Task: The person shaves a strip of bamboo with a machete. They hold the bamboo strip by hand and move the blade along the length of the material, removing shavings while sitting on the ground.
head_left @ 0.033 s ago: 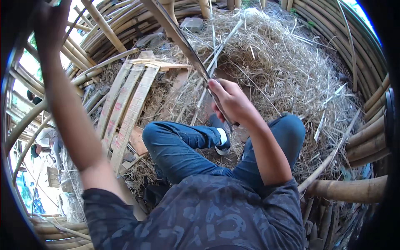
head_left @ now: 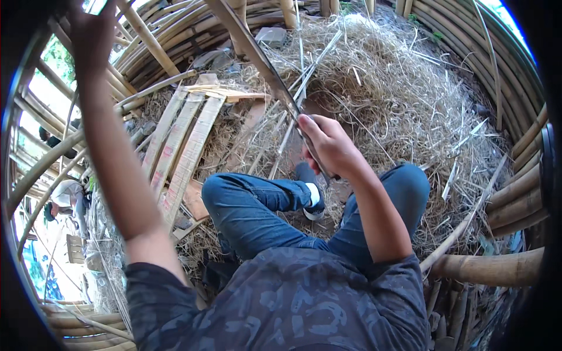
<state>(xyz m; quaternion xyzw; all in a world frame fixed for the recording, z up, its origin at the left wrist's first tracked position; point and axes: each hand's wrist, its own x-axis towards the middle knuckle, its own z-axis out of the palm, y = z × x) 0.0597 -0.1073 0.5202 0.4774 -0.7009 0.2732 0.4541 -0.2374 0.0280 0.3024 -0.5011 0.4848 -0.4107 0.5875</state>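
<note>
My right hand (head_left: 331, 143) is closed round a long, narrow bamboo strip (head_left: 257, 55), brown with a dark edge. The strip slants from just below my fist, past my thumb, to the upper edge of the picture. Beneath the fist a dark tip pokes out; I cannot tell whether it belongs to the strip or to a separate tool. My left hand (head_left: 92, 35) is raised far up at the upper left, dark and partly lost at the rim. Its fingers, and anything in them, cannot be made out.
Pale shavings (head_left: 404, 99) are heaped in front of me and to the right. Flat wooden slats (head_left: 184, 158) lean at the left. Stacked bamboo poles (head_left: 515, 193) curve round the right side, and a thick pole (head_left: 492, 266) juts in beside my right elbow.
My left arm has swung slightly to the right. My right hand and the strip have shifted a little right and down, with the grip kept.
</note>
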